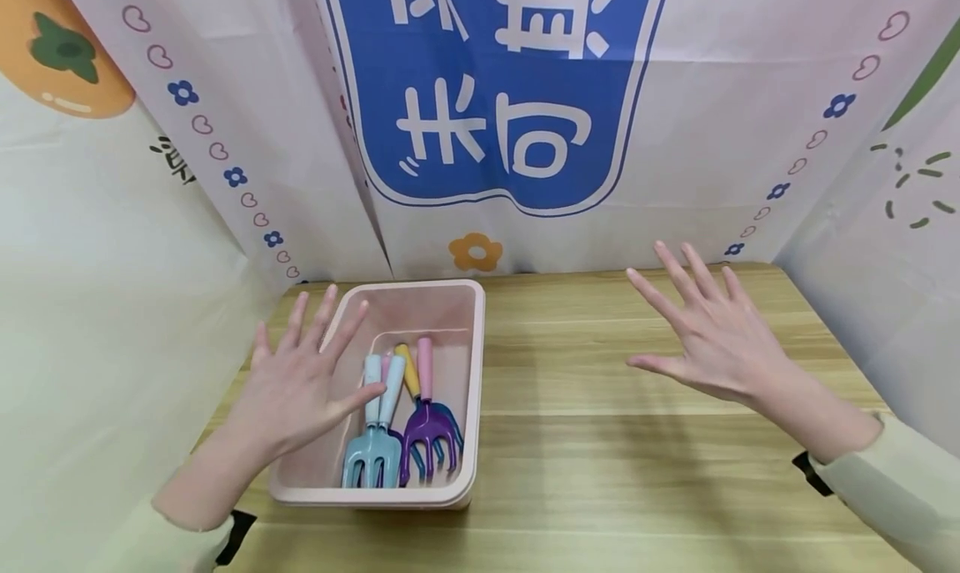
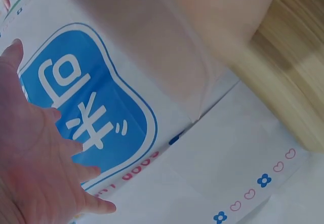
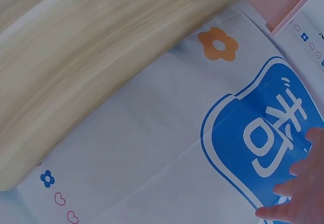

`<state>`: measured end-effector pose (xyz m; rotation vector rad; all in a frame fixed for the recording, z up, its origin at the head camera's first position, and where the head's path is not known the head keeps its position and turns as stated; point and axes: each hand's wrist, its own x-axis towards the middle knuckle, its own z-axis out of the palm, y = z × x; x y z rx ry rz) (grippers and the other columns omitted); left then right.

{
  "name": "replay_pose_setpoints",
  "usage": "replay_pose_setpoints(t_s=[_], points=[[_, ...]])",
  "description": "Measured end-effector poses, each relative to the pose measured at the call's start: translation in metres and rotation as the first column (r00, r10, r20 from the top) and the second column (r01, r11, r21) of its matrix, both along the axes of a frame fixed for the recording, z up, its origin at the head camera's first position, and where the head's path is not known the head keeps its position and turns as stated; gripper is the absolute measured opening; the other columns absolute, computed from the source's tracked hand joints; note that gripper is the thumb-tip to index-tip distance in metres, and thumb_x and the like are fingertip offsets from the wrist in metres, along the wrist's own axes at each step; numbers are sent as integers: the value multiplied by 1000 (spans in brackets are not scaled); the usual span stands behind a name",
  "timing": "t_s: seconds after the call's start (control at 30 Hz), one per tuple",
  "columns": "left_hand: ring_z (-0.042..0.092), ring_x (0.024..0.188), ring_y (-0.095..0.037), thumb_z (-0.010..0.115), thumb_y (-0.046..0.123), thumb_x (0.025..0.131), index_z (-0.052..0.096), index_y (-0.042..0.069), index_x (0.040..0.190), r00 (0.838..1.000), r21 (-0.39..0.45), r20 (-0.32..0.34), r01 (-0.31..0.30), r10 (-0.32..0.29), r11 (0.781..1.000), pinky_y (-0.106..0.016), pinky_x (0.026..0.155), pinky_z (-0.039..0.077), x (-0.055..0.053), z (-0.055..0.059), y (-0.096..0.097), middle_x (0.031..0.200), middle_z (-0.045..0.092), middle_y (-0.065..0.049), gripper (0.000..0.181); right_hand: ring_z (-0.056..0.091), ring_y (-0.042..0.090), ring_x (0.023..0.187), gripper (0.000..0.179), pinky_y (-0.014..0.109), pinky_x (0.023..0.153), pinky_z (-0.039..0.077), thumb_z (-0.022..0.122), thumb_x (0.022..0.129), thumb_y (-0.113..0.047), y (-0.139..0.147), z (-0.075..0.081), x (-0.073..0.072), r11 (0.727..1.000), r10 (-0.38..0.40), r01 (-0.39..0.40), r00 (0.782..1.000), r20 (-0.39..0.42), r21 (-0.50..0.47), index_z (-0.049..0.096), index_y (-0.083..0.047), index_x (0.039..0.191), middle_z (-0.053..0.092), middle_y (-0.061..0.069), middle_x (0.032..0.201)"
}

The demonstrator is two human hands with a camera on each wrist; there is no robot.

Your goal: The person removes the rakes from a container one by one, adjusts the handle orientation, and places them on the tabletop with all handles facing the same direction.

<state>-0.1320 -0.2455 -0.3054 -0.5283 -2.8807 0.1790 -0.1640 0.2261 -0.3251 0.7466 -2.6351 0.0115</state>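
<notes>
My left hand (image 1: 292, 389) is spread over the left side of a pink plastic bin (image 1: 477, 373), its fingers straight and holding nothing. Inside the bin lie several small garden hand forks: light blue ones (image 1: 372, 456), a purple one with a pink handle (image 1: 429, 427), and a darker blue one with a yellow handle (image 1: 407, 369), partly hidden beneath. Over the right part of the table my right hand (image 1: 712, 348) hovers with fingers fanned out and nothing in it. In the left wrist view the spread left hand (image 2: 40, 158) shows against the printed cloth; the right wrist view catches the right fingers (image 3: 298, 198).
The bin stands on the left half of a wood-grain table (image 1: 570, 439). A printed cloth (image 1: 675, 156) with a blue sign hangs along the table's back edge, and pale cloth walls (image 1: 112, 306) rise at both sides.
</notes>
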Motion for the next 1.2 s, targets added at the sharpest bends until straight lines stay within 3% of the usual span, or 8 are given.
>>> replay_pose_setpoints(t_s=[0.17,0.63,1.0,1.2], points=[[-6,143,-43,43,75,86,-2,27,157,1000,9,12,-23,23,1000,-79,97,5,-2,0,-5,161,-10,-13,97,5,37,145,94,72,102,21,56,81,-72,-7,4,-6,999,28,-28,999,18,18,25,-24,155,1,12,162],[-6,144,-42,48,69,88,6,24,158,999,79,26,-38,36,996,-80,96,8,-6,-16,-25,161,-6,-16,93,4,36,146,92,68,106,18,51,83,-74,-44,7,-29,988,146,-150,985,95,36,24,-25,156,-5,7,162],[-4,142,-46,54,60,91,2,22,158,993,210,115,-55,31,976,-80,95,6,-10,-31,-51,160,-6,-18,93,3,31,146,91,67,107,18,47,85,-75,-81,14,-58,964,249,-264,934,256,25,13,-30,157,-1,8,163],[-5,143,-45,59,55,90,4,22,158,988,308,152,-34,-14,951,-80,96,5,-16,-37,-63,160,-5,-16,93,6,30,146,93,63,109,19,44,84,-77,-104,19,-74,946,301,-322,905,300,22,13,-29,157,3,9,162]])
